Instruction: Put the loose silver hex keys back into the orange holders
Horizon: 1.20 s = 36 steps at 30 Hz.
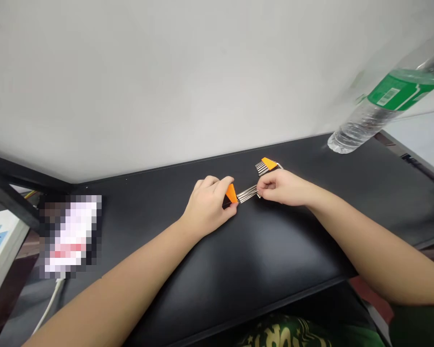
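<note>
One orange holder is clamped in the fingers of the left hand over the black counter, its slim metal rods pointing to two o'clock, where the right hand pinches their ends, fingers together. A second holder lies at one o'clock from that pinch, nearer the right hand.

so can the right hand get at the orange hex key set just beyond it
Probably yes: the far hex key set lies on the black tabletop close beyond the right hand, nothing visible between them, though that hand seems busy with the near hex key set.
</note>
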Tool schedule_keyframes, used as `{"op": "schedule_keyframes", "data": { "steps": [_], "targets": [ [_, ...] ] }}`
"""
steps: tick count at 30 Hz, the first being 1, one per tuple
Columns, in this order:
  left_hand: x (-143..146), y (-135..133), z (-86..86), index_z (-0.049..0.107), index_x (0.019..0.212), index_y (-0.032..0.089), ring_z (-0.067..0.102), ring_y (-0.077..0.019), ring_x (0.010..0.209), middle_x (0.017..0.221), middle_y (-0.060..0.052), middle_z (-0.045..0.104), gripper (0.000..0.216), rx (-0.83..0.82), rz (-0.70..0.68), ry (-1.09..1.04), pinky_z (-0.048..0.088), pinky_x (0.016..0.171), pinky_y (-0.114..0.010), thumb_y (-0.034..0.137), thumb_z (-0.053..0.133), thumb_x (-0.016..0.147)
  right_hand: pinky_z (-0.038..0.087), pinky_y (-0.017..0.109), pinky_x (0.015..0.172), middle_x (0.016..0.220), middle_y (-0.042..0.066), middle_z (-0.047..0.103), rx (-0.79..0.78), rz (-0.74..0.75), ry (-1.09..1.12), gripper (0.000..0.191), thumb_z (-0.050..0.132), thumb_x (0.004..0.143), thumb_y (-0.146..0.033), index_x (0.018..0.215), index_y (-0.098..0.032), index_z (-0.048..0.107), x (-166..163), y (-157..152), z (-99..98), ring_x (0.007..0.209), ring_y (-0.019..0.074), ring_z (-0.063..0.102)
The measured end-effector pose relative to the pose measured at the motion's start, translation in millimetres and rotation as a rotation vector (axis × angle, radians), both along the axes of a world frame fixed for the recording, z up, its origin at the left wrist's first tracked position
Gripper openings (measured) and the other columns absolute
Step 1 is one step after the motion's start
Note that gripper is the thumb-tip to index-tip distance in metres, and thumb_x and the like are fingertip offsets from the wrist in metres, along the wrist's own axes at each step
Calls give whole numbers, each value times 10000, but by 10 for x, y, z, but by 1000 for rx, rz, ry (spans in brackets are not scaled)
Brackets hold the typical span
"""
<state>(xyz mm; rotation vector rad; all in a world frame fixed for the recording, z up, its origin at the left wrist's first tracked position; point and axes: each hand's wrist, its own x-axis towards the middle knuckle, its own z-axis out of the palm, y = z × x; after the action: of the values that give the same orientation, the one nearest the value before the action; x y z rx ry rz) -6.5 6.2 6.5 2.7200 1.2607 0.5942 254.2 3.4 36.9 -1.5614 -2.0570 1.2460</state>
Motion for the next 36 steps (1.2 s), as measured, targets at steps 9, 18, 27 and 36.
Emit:
{"op": "schedule_keyframes", "data": {
  "steps": [9,18,27,36],
  "targets": [
    [10,-11,-1,552,1325,208,617,-300,1150,1157,-104,746,534,-5,12,-32,452,991,-473,337,712,832,428,295,610,749,3,640,273,37,-268,73,619,838,-251,786,-208,648,-7,-65,43,660,161,556],
    [12,-6,-4,552,1327,217,619,-294,1157,1159,-101,730,540,-11,17,-61,418,1073,-491,354,719,832,493,473,938,1158,145,580,553,161,-351,291,628,822,-140,1110,-174,634,-227,-162,-194,1127,327,534],
    [11,-1,1,547,1328,233,630,-297,1143,1149,-94,729,545,-15,16,-70,397,1110,-513,359,724,828,478,433,894,1046,126,569,557,97,-289,287,558,764,-14,994,-183,584,-236,-114,-277,1052,306,512],
    [12,-39,4,552,1321,210,637,-289,1151,1147,-105,740,540,25,-21,-86,326,1181,-553,367,716,832,478,292,685,914,34,617,531,141,41,98,601,900,-152,970,-199,651,-309,-220,-64,710,147,560]
  ]
}}
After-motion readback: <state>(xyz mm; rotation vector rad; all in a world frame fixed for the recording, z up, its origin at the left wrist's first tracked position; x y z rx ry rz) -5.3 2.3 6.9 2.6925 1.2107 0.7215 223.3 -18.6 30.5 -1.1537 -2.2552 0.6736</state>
